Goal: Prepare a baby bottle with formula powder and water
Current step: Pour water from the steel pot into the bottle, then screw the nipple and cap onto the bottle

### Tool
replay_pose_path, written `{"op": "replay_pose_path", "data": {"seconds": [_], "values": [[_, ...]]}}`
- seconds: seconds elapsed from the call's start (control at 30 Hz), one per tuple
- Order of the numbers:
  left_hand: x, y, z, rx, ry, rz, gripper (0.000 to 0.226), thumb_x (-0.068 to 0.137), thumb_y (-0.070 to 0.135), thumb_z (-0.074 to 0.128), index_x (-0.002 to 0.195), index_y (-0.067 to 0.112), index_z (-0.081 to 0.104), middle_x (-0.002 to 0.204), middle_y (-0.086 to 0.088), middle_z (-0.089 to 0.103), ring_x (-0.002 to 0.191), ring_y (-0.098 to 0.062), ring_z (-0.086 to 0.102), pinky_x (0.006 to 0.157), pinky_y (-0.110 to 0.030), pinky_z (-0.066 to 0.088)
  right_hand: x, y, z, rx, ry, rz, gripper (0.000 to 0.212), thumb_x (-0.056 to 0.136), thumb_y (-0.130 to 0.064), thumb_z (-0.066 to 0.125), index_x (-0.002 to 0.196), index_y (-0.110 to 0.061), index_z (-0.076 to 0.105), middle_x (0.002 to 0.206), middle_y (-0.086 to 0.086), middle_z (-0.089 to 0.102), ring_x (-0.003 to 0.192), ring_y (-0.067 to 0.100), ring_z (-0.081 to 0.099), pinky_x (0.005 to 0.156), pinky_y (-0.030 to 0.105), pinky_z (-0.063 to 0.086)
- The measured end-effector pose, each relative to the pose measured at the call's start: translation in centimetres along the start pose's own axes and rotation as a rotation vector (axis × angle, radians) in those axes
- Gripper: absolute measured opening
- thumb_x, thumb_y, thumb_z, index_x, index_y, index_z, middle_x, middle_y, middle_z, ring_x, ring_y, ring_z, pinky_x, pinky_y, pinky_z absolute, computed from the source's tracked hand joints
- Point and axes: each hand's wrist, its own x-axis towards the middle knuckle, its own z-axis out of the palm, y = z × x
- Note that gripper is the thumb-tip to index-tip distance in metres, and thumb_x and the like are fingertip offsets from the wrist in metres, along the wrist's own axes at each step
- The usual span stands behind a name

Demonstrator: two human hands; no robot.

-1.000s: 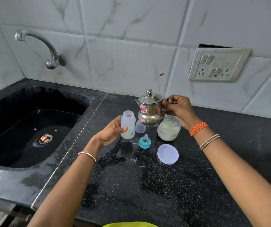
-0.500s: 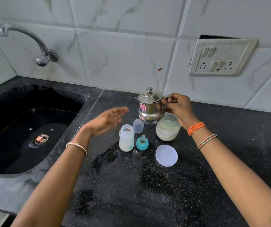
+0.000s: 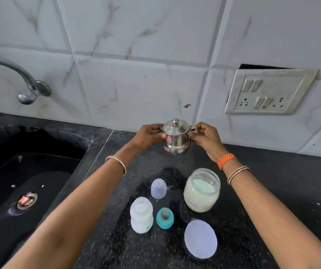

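Note:
A small steel kettle (image 3: pixel 176 138) with its lid on is held at the back of the black counter (image 3: pixel 272 191). My right hand (image 3: pixel 205 137) grips its handle and my left hand (image 3: pixel 148 135) holds its spout side. Nearer to me stands the open white baby bottle (image 3: pixel 141 215). Beside it sit the teal nipple ring (image 3: pixel 164 218) and a clear bottle cap (image 3: pixel 158 188). An open jar of formula powder (image 3: pixel 202 190) stands to the right, with its round white lid (image 3: pixel 200 238) lying flat in front.
A black sink (image 3: pixel 19 181) with a drain lies to the left under a steel tap (image 3: pixel 25 84). A switch and socket plate (image 3: pixel 268 92) is on the tiled wall at right.
My left hand let go of the bottle and came up onto the kettle. The kettle moved back, away from the bottle and jar. The view tilted up and back.

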Motion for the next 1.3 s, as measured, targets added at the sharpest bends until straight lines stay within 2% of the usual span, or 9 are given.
{"op": "replay_pose_path", "data": {"seconds": [0.43,0.57,0.67,0.77,0.83,0.97,1.13,1.23,1.3], "values": [[6.8,-7.0,0.1,0.055,0.055,-0.048,0.045,0.081,-0.005,0.066,0.125,-0.002,0.055,0.120,-0.017,0.064,0.111,-0.023,0.061,0.090,-0.029,0.054,5.7,6.8,0.0,-0.245,-0.001,0.153,0.019,0.083,0.004,0.066,0.081,-0.005,0.050,0.068,-0.001,0.054,0.078,0.014,0.062,0.073,0.028,0.060],[6.0,-6.7,0.2,0.066,0.062,-0.066,0.049,0.083,0.001,0.066,0.130,0.001,0.052,0.125,-0.016,0.062,0.118,-0.023,0.058,0.101,-0.041,0.047,5.4,4.1,0.2,-0.591,-0.177,0.227,0.042,0.081,-0.007,0.071,0.116,-0.008,0.049,0.113,0.014,0.061,0.107,0.027,0.058,0.096,0.038,0.049],[4.3,-5.5,0.3,0.082,0.145,-0.048,0.057,0.084,0.005,0.068,0.136,0.002,0.044,0.136,-0.016,0.053,0.126,-0.022,0.051,0.105,-0.032,0.041,3.8,0.4,0.5,-0.828,-0.223,0.227,0.063,0.088,-0.014,0.065,0.141,-0.011,0.031,0.139,0.016,0.046,0.127,0.031,0.046,0.102,0.034,0.037],[1.6,-4.0,0.1,0.080,0.172,0.001,0.059,0.086,0.005,0.065,0.139,0.005,0.039,0.146,-0.012,0.043,0.134,-0.024,0.041,0.108,-0.031,0.037,-0.7,-2.8,1.1,-0.809,-0.009,-0.071,0.034,0.089,-0.008,0.057,0.122,-0.015,0.056,0.128,0.008,0.058,0.118,0.023,0.053,0.095,0.027,0.040],[-1.0,-3.2,0.0,0.083,0.168,0.045,0.056,0.087,0.004,0.063,0.138,0.007,0.041,0.143,-0.010,0.045,0.132,-0.022,0.043,0.107,-0.030,0.038,-5.5,-4.0,2.1,-0.684,0.070,-0.182,0.023,0.088,-0.005,0.056,0.105,-0.017,0.066,0.107,0.000,0.067,0.091,0.013,0.060,0.080,0.024,0.046],[-7.3,-1.9,0.5,0.072,0.194,0.112,0.040,0.089,0.002,0.059,0.128,0.004,0.053,0.117,-0.007,0.062,0.104,-0.007,0.059,0.091,-0.015,0.049,-14.3,-3.8,4.9,-0.673,-0.050,-0.144,0.016,0.086,-0.011,0.060,0.090,-0.022,0.072,0.073,-0.010,0.066,0.063,0.003,0.058,0.062,0.022,0.049],[-15.0,-1.6,1.4,-0.015,0.267,0.106,0.026,0.093,0.010,0.054,0.119,0.010,0.060,0.110,-0.002,0.068,0.091,0.007,0.063,0.078,-0.013,0.049,-19.2,-1.0,7.1,-0.850,-0.293,0.045,0.029,0.082,-0.029,0.065,0.108,-0.017,0.064,0.099,0.001,0.069,0.093,0.022,0.064,0.079,0.041,0.053],[-18.6,-2.2,2.7,-0.072,0.265,0.076,0.027,0.093,0.019,0.056,0.120,0.015,0.059,0.115,0.000,0.066,0.100,0.001,0.062,0.086,-0.021,0.050,-19.9,0.9,7.7,-1.001,-0.427,0.080,0.055,0.079,-0.036,0.069,0.128,-0.018,0.049,0.117,0.007,0.060,0.107,0.026,0.058,0.086,0.042,0.050],[-20.1,-3.3,3.3,-0.070,0.242,0.050,0.043,0.090,0.026,0.062,0.130,0.015,0.051,0.126,-0.002,0.060,0.110,-0.003,0.058,0.086,-0.020,0.049,-20.2,2.1,8.0,-1.045,-0.409,0.058,0.054,0.081,-0.031,0.068,0.129,-0.019,0.048,0.118,0.008,0.059,0.110,0.028,0.056,0.086,0.042,0.050]]}}
